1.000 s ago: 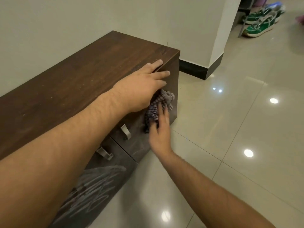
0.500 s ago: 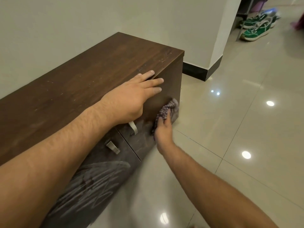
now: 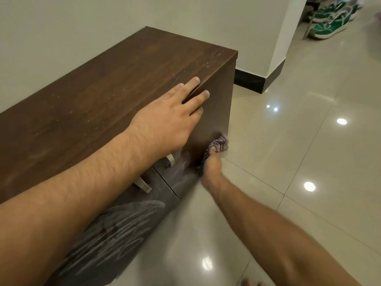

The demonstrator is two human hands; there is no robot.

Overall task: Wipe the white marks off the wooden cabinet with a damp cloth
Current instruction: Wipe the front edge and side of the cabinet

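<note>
A long dark wooden cabinet (image 3: 115,96) stands against a pale wall (image 3: 82,27) on a glossy tiled floor (image 3: 299,162). The left hand (image 3: 167,122) lies flat and spread on the cabinet's top near its far front corner, fingers (image 3: 195,79) extended, the lower ones curling over the front edge; it grips nothing. The right hand (image 3: 211,168) reaches in low from the right and presses a bunched checked cloth (image 3: 219,144) against the front of the far door, down near that door's bottom far corner, close to the floor. The fingers are closed over the cloth, though motion blur hides how tightly. Beside the cloth, the far door carries a faint, smeared whitish haze (image 3: 182,162). Two pale metal handles show on the front: one (image 3: 170,159) just under the left wrist, another (image 3: 144,185) on the nearer door. The nearer door is covered in heavy white marks (image 3: 115,230), scribbled chalk-like strokes that run across most of its visible face. At the top right, past a wall corner with a dark skirting (image 3: 250,80), green and white shoes (image 3: 329,19) sit on the floor. Ceiling lights reflect as bright spots (image 3: 309,186) on the tiles.
</note>
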